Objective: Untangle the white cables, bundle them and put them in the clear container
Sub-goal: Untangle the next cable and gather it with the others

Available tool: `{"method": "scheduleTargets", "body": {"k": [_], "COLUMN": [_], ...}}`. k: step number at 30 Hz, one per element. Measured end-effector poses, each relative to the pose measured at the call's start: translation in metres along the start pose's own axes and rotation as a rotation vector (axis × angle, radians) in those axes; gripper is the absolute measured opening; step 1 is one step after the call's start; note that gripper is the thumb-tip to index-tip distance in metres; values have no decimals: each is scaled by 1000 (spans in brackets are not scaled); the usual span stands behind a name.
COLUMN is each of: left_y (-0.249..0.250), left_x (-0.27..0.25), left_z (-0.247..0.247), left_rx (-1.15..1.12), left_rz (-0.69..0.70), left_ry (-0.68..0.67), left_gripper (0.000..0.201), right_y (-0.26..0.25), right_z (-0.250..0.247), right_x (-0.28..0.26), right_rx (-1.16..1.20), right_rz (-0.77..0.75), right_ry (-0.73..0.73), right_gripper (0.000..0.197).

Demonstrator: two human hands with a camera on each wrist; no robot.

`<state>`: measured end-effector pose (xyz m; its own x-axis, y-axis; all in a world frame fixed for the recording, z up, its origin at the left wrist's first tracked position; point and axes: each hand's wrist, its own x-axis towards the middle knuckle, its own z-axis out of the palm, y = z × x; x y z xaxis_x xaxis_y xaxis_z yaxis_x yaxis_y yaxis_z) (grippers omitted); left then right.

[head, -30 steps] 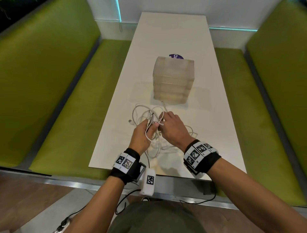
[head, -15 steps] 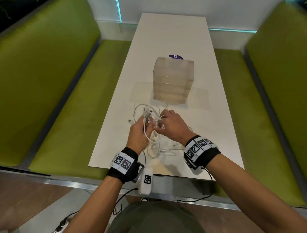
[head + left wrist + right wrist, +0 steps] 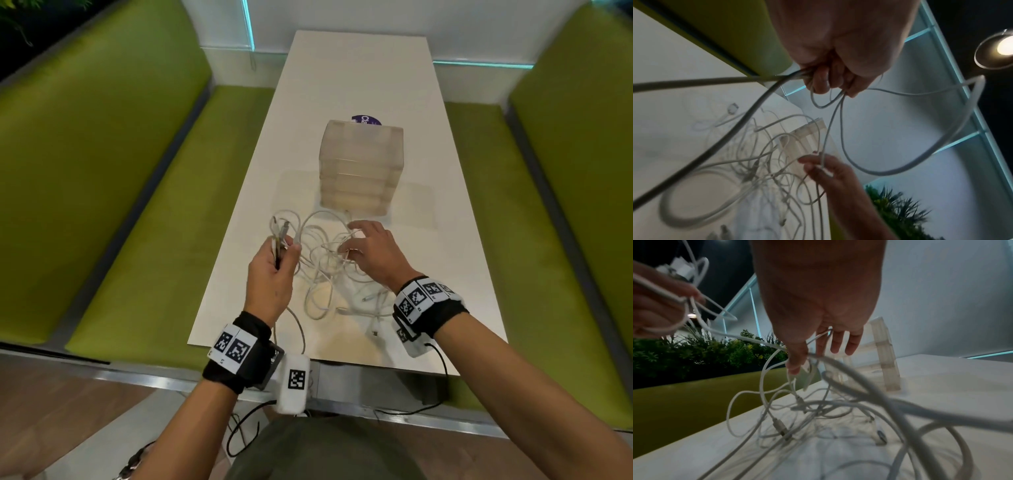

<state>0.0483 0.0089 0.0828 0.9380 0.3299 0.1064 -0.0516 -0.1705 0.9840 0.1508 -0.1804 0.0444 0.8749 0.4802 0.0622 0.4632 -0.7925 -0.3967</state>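
A tangle of white cables (image 3: 325, 274) lies on the white table (image 3: 359, 68) just in front of the clear container (image 3: 359, 164), a translucent stacked box. My left hand (image 3: 286, 248) is raised at the tangle's left and grips several strands, with plug ends sticking up above the fist. The left wrist view shows that fist (image 3: 830, 81) closed on the cables (image 3: 756, 162). My right hand (image 3: 352, 240) hovers over the tangle's far right, near the container, and pinches one strand between thumb and fingers (image 3: 797, 366).
Green upholstered benches (image 3: 120, 205) run along both sides of the narrow table. A purple round sticker (image 3: 366, 120) lies behind the container. A loose plug (image 3: 375, 332) rests near the table's front edge. Plants (image 3: 694, 353) stand beyond the left bench.
My hands have drawn apart. The left hand moved left and up with its cable ends, and the right hand shifted right toward the container, spreading the tangle.
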Motion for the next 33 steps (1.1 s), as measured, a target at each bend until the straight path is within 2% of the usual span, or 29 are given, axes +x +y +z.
{"method": "scheduleTargets", "body": {"k": [5,9,13,16,19,21,25,28,30,33], "left_y": [-8,-10,-8,-8,-9,-8,-11,-10,-7,-7], "left_x": [-5,-1,-2,-3,-2,-2,0,0,-2,-4], "left_z": [9,3,-3,-4,-2,1,0,0,1,4], "left_rx": [134,134,130,100,79,66,12,-29,-56,22], "left_rz": [-39,-73,-62,-95,-153,-175,-212,-220,-226,-194], "left_ry": [-17,8,-5,-34,-55,-55,-83,-101,-124,-217], "left_gripper": [12,11,13,17,18,17,20,17,18,22], "right_y": [-10,-15,-4,4,3,1,3,-4,-16,-39], "right_z": [-10,-18,-17,-20,-26,-26,-24,-35,-46,-58], "right_x": [-9,-20,-22,-22,-24,-26,-26,-30,-36,-43], "right_rx": [-15,-43,-81,123,203,208,102,174,278,295], "right_rz": [-193,-254,-135,-34,-1,-38,-157,-190,-193,-327], "right_ry": [127,261,193,29,-79,-47,162,316,315,169], "right_gripper": [15,11,8,12,15,13,9,12,17,36]}}
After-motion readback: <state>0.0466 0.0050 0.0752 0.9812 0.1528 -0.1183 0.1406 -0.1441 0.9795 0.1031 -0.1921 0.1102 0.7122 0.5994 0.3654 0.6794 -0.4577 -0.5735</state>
